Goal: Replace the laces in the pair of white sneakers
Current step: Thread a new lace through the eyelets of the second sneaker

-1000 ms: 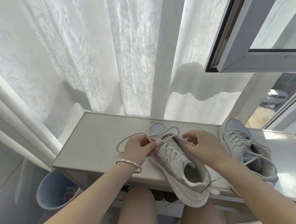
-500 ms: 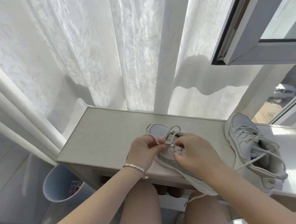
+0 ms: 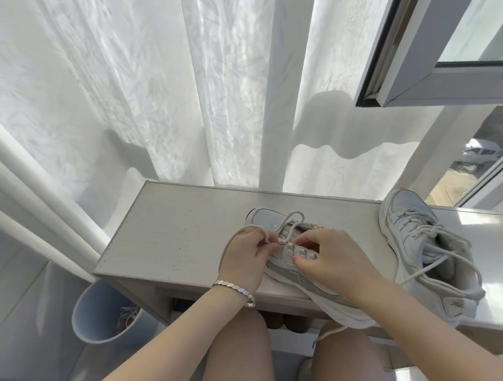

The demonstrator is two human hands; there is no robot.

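The curtain [image 3: 133, 78] is thin white cloth, crinkled and half see-through. The table [image 3: 176, 229] has a pale, matt wood-grain top, finely speckled. The sneaker [image 3: 261, 218] shows smooth, faintly shiny leather-like panels, and so does the other sneaker [image 3: 406, 219]. The lace [image 3: 250, 226] is matt woven cord. The bracelet [image 3: 234, 288] is bright polished metal links. The bucket [image 3: 86, 321] looks like smooth pale plastic. The window frame [image 3: 460, 86] is smooth, satin grey.

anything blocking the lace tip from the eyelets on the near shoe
Nothing visible does. The left hand pinches the lace with its tip right at the sneaker's eyelet row; the right hand holds the sneaker beside it, not across it.
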